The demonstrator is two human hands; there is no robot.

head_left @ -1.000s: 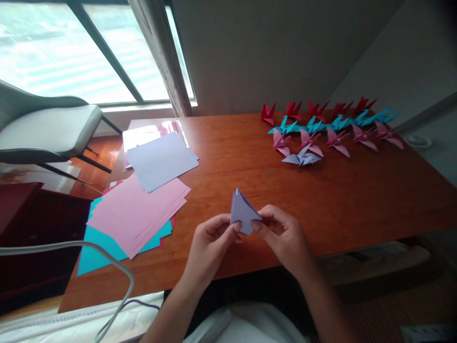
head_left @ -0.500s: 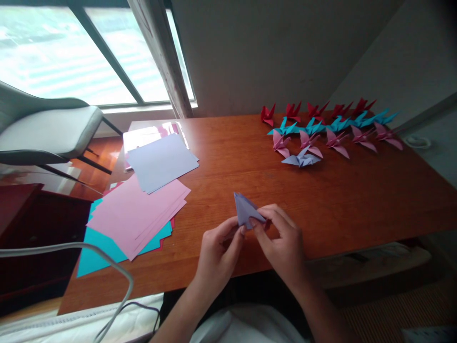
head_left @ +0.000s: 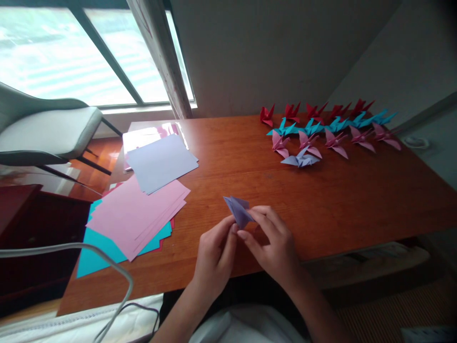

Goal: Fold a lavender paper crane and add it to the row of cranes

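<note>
A small piece of folded lavender paper is held above the table's near side, its layered points fanned toward the upper left. My left hand pinches its lower corner between thumb and index finger. On the other side, the fingers of my right hand grip its right edge, with the thumb lying just below the paper. Part of the paper is hidden behind the fingers. Farther back on the table rests a finished lavender paper crane, in front of a row of pink paper cranes.
Behind the pink row stand turquoise cranes and red cranes. On the left lie lavender sheets, pink sheets and turquoise sheets. A grey bent tube crosses the near left corner. A chair stands by the window.
The folded paper has tilted and shifted left, and its layers now show spread apart. My right hand has moved left, and its thumb has slid off the paper's front face.
</note>
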